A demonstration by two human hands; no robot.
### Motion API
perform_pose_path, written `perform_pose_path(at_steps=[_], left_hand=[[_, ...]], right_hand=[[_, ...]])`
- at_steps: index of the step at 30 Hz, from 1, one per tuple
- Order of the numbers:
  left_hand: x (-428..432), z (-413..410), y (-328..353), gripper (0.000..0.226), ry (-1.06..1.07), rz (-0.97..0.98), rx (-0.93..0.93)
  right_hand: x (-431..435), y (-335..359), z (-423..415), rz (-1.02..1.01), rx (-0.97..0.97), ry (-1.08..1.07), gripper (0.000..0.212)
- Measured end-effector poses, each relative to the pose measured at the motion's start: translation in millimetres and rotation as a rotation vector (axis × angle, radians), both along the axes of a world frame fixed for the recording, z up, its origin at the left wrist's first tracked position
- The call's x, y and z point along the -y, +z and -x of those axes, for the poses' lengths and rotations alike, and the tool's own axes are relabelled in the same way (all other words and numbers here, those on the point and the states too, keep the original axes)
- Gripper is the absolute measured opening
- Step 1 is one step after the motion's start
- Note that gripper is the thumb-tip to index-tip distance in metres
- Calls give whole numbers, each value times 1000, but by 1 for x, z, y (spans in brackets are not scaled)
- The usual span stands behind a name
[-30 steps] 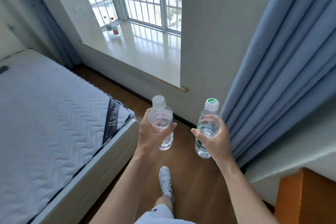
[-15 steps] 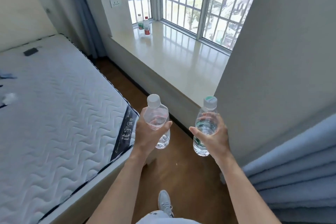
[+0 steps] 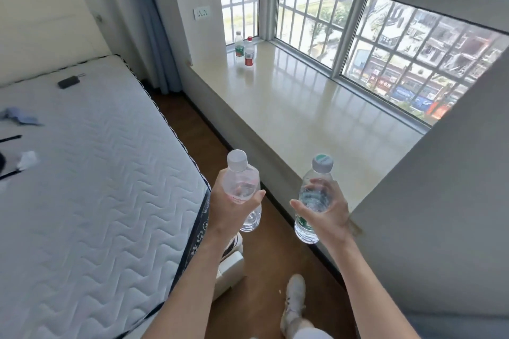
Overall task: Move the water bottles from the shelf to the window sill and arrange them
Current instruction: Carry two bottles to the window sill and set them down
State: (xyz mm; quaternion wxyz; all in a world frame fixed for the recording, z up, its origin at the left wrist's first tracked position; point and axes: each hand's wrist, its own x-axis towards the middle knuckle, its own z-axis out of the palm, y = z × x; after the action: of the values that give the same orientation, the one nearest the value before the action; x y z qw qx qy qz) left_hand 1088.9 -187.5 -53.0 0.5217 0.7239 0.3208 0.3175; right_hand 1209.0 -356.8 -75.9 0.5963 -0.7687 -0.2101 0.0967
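My left hand [image 3: 228, 208] grips a clear water bottle with a white cap [image 3: 242, 173], held upright over the wooden floor. My right hand [image 3: 327, 215] grips a second clear bottle with a green-topped cap and green label [image 3: 316, 192], also upright, just short of the sill's near edge. The cream window sill [image 3: 303, 107] stretches ahead under the barred window. At its far left corner stand two bottles side by side: one with a green label [image 3: 239, 48] and one with a red label [image 3: 249, 52].
A bed with a white quilted mattress [image 3: 91, 173] fills the left side, with a small dark object [image 3: 67, 82] and scraps on it. A narrow strip of wooden floor [image 3: 264, 261] runs between bed and sill. A grey wall [image 3: 440, 228] juts in at right.
I have walked forward and the view has swung right, so the sill and window now look closer and larger. Both hands still hold their bottles at the same height.
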Motion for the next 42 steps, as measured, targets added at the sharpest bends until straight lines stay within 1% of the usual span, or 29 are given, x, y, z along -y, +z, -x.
perform_pose_path(at_steps=[6, 10, 14, 17, 20, 26, 32, 37, 42], left_hand=[[-52, -66, -8, 61, 73, -2, -9], [-97, -127, -13, 60, 133, -2, -26], [-144, -190, -12, 58, 222, 34, 0], [-174, -229, -5, 58, 283, 38, 12], [-201, -256, 3, 56, 308, 15, -4], [-256, -279, 5, 47, 390, 26, -14], [-325, -298, 0, 48, 435, 53, 16], [-422, -314, -2, 45, 427, 47, 33], [-543, -325, 0, 55, 413, 29, 42]], right_hand=[[-60, -10, -76, -9, -35, 87, 54], [-113, -16, -145, 8, -75, 154, 54], [-169, -10, -223, 20, -111, 230, 57], [-212, 1, -274, 26, -98, 286, 58], [-249, 9, -311, 13, -76, 339, 55], [-316, 7, -348, -5, -99, 432, 52], [-386, -7, -368, 23, -120, 481, 58], [-474, -6, -394, -4, -128, 479, 55], [-593, -2, -413, -51, -161, 433, 54]])
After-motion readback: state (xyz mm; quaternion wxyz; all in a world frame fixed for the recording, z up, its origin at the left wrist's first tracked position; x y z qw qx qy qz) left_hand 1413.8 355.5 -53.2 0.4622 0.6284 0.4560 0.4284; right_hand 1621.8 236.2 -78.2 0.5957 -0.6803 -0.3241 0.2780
